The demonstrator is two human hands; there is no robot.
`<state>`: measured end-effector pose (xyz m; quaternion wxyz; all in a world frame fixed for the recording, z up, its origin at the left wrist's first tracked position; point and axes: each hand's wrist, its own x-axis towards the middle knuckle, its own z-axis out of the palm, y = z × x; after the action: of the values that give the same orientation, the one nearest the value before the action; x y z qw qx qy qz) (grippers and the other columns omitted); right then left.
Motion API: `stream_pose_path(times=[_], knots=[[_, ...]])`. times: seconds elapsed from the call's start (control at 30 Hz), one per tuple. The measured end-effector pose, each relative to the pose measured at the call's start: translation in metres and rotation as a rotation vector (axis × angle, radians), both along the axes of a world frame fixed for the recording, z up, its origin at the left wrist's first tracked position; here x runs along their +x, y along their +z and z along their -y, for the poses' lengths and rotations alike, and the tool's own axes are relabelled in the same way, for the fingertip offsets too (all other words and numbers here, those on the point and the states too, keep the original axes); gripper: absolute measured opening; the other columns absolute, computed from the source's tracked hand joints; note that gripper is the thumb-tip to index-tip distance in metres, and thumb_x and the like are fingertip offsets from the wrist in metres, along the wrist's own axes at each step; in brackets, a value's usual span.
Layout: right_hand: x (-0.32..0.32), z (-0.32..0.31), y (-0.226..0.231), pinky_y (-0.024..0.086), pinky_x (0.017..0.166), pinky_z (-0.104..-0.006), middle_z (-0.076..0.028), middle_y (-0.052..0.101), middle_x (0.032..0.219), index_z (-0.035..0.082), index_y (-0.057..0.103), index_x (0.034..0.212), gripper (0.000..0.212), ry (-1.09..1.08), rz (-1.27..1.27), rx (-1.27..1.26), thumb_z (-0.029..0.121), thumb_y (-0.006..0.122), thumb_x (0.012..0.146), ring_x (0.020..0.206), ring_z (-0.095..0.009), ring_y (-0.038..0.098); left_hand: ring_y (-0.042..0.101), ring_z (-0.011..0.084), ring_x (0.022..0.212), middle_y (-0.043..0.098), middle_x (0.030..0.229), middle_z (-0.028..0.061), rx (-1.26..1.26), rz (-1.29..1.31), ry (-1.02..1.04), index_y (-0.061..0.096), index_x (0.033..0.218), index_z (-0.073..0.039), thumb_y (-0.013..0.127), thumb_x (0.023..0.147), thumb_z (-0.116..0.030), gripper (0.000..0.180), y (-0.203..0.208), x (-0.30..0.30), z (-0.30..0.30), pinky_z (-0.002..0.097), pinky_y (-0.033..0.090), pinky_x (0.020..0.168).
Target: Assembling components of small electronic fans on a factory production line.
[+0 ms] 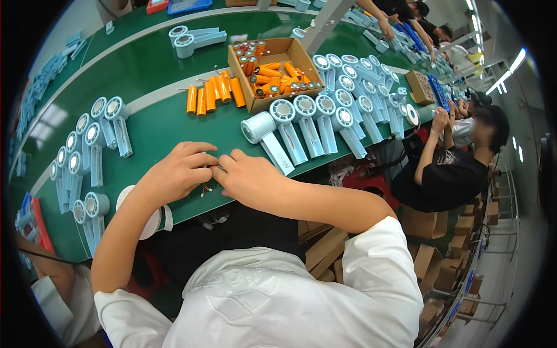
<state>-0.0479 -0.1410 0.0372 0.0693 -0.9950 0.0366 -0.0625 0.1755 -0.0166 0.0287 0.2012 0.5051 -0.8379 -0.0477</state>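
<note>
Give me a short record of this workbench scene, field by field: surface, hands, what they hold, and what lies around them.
surface: green workbench
left hand: fingers curled, meeting the right over a small wired part
right hand: pinching at the same spot
ahead: cardboard box of orange cylindrical battery cells; loose orange cells beside it
around: rows of pale blue handheld fan bodies
left edge: white tape roll
right: seated co-worker
</note>
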Motion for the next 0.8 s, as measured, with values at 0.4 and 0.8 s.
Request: stream_pose_path(times=[0.4,0.8], knots=[[-0.027,-0.01,-0.021,0.057,0.066,-0.0279,-0.007,0.065,0.108,0.004,0.075,0.13,0.031,-0.49,0.16,0.757,0.016,0.078,0.101,0.077,-0.018,0.068,0.06,0.0264,0.132,0.071,0.127,0.0006,0.06,0.052,0.053,0.078,0.11,-0.014,0.077,0.093,-0.01,0.017,0.004,-0.006,0.007,0.0422,0.047,0.109],[-0.024,-0.003,-0.04,0.056,0.069,-0.0321,-0.009,0.068,0.094,0.004,0.083,0.105,0.022,-0.365,0.234,0.696,0.025,0.082,0.098,0.074,-0.022,0.067,0.065,0.0269,0.118,0.073,0.119,0.0002,-0.037,-0.076,0.079,0.077,0.104,-0.012,0.079,0.091,-0.01,0.013,-0.007,-0.01,-0.005,0.041,0.051,0.102]])
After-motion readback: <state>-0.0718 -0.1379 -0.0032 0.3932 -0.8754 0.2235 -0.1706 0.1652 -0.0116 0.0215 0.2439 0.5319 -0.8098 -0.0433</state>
